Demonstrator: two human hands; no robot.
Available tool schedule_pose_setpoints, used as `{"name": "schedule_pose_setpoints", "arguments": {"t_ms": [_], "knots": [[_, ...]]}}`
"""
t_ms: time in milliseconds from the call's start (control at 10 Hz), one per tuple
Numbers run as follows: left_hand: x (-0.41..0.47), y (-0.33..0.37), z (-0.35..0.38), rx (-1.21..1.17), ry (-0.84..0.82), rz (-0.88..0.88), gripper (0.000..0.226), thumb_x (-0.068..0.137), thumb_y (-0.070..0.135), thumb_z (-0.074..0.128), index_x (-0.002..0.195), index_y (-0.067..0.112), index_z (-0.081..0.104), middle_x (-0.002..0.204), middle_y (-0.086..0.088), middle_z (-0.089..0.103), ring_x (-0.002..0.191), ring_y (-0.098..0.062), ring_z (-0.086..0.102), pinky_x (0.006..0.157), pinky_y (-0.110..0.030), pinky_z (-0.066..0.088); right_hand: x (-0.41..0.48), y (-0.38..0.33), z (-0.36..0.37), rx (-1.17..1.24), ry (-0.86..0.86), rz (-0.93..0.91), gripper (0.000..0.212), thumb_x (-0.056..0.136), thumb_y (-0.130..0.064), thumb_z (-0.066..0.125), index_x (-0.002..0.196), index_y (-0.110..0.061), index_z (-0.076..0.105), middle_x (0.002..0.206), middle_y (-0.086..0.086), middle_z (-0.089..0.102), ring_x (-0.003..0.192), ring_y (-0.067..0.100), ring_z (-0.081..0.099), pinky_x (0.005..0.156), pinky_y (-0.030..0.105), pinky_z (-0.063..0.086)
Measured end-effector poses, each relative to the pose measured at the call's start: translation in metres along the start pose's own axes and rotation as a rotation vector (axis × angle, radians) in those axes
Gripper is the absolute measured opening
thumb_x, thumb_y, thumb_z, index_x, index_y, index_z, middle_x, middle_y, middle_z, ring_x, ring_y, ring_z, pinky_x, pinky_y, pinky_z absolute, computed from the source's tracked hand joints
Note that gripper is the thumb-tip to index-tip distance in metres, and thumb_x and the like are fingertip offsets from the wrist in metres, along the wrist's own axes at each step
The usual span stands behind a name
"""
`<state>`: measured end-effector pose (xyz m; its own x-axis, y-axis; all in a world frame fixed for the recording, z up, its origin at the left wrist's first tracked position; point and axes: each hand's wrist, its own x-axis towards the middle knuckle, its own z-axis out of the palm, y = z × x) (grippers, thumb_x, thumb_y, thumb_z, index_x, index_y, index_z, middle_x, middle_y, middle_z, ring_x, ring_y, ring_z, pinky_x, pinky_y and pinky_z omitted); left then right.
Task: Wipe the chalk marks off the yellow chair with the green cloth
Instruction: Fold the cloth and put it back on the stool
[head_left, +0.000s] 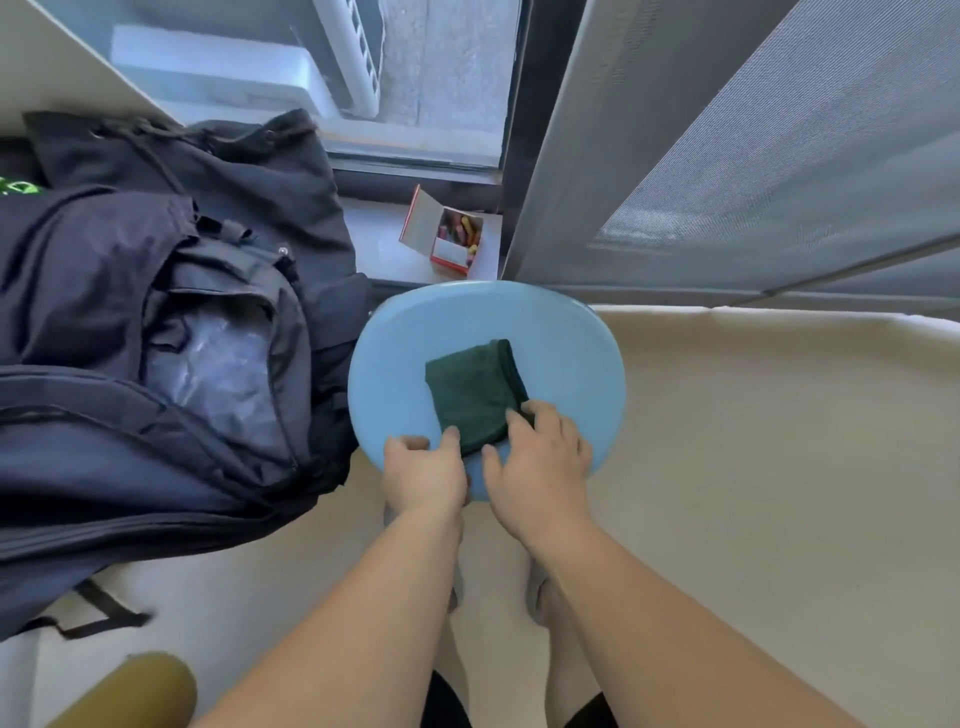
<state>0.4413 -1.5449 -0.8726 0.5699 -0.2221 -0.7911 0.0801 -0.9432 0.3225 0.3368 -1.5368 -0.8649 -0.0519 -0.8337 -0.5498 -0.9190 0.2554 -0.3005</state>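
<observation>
A folded dark green cloth (475, 397) lies on the round seat of a light blue stool (395, 364). My right hand (537, 462) grips the cloth's near right edge, fingers on top and thumb at the near side. My left hand (423, 470) rests on the stool's near rim with curled fingers, its thumb touching the cloth's near left corner. A rounded yellow-olive piece, perhaps part of the yellow chair (135, 688), shows at the bottom left. No chalk marks are visible on it.
An open red box of coloured chalk (452, 234) sits on the window ledge behind the stool. A large dark backpack and jacket (156, 338) fill the left side. A mesh screen panel (753, 145) leans at the right. Beige floor (779, 467) lies to the right of the stool.
</observation>
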Motion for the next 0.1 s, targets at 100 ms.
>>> {"name": "schedule_pose_setpoints", "arguments": {"t_ms": [100], "knots": [[0.0027,0.0040,-0.0163,0.153,-0.094,0.051,0.043,0.083,0.043,0.070,0.111,0.020,0.047,0.104,-0.004,0.059,0.079,-0.028,0.066,0.068,-0.041,0.059,-0.0060,0.0015,-0.0092,-0.045,-0.025,0.051,0.052,0.095,-0.046,0.054,0.141,-0.023,0.050,0.149,0.003,0.037,0.135,0.026,0.036,0.109,0.042,0.028]]}}
